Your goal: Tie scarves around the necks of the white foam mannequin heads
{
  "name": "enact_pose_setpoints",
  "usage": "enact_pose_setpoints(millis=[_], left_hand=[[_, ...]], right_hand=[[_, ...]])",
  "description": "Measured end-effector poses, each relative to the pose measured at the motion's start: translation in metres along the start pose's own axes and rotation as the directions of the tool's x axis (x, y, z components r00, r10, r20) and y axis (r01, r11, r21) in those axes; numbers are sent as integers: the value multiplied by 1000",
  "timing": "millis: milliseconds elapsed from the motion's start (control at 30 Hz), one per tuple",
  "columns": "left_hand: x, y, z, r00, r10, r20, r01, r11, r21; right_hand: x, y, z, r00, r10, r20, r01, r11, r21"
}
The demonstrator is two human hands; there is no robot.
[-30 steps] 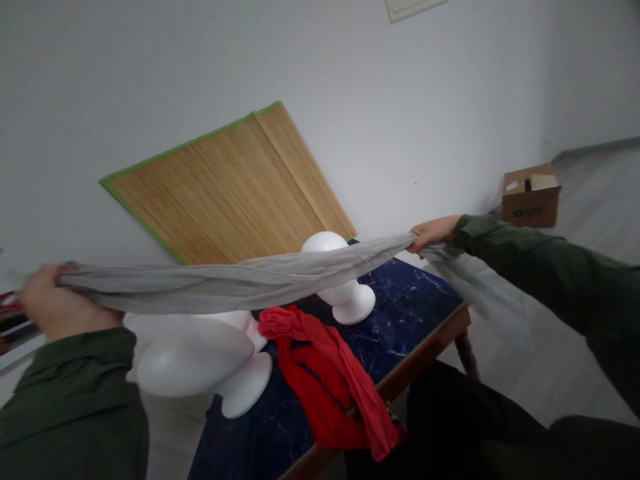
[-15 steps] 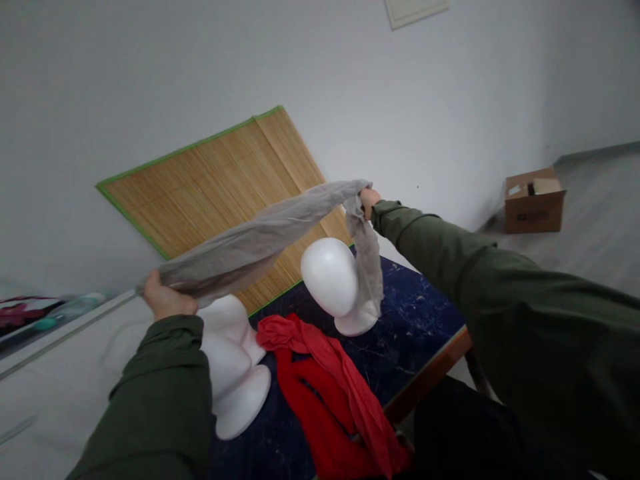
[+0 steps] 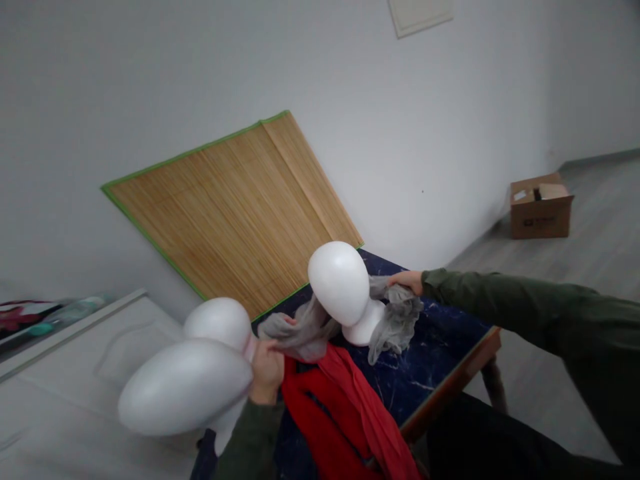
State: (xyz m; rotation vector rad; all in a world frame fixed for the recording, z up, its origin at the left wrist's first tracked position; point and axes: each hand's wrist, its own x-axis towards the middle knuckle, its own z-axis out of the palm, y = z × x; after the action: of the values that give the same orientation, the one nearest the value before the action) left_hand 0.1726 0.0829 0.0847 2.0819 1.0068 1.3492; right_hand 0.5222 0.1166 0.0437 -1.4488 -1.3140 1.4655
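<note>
Two hands on a limp grey gauze scarf (image 3: 397,321)! The left hand (image 3: 267,373) and right hand (image 3: 406,281) clench it behind a white foam mannequin head (image 3: 339,283), above the dark marble tabletop (image 3: 440,360). Feather-light, soft: bunched folds give the surest hold.

Left hand (image 3: 267,373) and right hand (image 3: 407,281) both gripping grey scarf (image 3: 310,331), scarf passing behind white foam mannequin head (image 3: 339,283), second foam head (image 3: 185,387) just beside left hand, red scarf (image 3: 340,413) on dark blue marble worktop (image 3: 440,350), bamboo mat (image 3: 225,227) leaning on wall
</note>
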Motion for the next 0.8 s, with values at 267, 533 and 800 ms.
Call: enact_pose_setpoints(millis=[267,533,800], left_hand=[[-80,10,100,716,120,688,-433,849,303],[-53,-12,151,921,42,387,-251,824,507],[-56,-18,167,977,54,206,-137,900,414]], right_hand=[[-52,50,43,968,-252,-4,249,953,173],[-48,63,77,869,-432,240,468,876,-119],[-41,71,94,864,-496,86,463,850,251]])
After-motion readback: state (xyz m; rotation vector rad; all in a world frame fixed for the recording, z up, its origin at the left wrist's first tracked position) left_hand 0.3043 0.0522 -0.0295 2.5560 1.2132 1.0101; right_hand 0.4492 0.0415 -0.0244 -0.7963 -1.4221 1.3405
